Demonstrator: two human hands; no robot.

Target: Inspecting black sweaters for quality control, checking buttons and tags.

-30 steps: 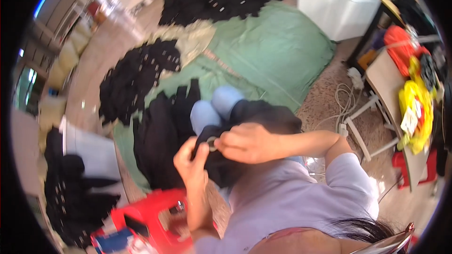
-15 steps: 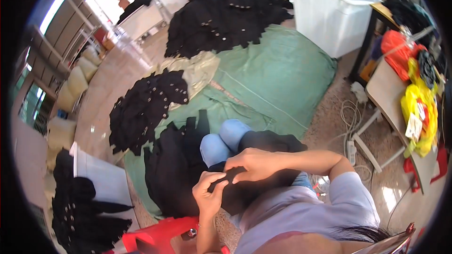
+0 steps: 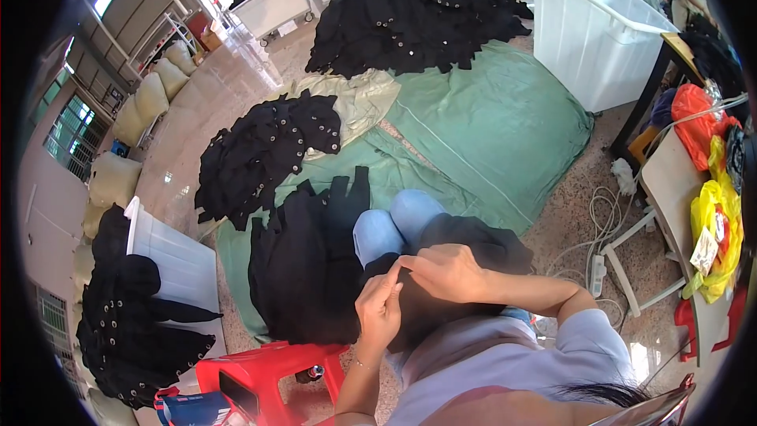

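A black garment (image 3: 426,317) is spread across my lap, over light blue trousers. My left hand (image 3: 378,308) is closed in a pinch at its upper edge, fingertips meeting those of my right hand (image 3: 449,271). The right fingers curl over the same black cloth, and the bit between the fingertips is mostly covered. Just left of my knees lies a heap of black garments (image 3: 303,268) on a green cloth sheet (image 3: 489,126).
Further off lie black garments with metal rings (image 3: 268,146) and a bigger black pile (image 3: 402,20). A white bin (image 3: 591,47) stands far right, another (image 3: 173,260) at left with garments over it. A red stool (image 3: 272,363) is beside my left arm. Cables (image 3: 603,225) run along the floor at right.
My hands have come closer together, fingertips now touching, and the dark fold that showed between them is covered. The view has shifted, bringing more of the red stool into sight.
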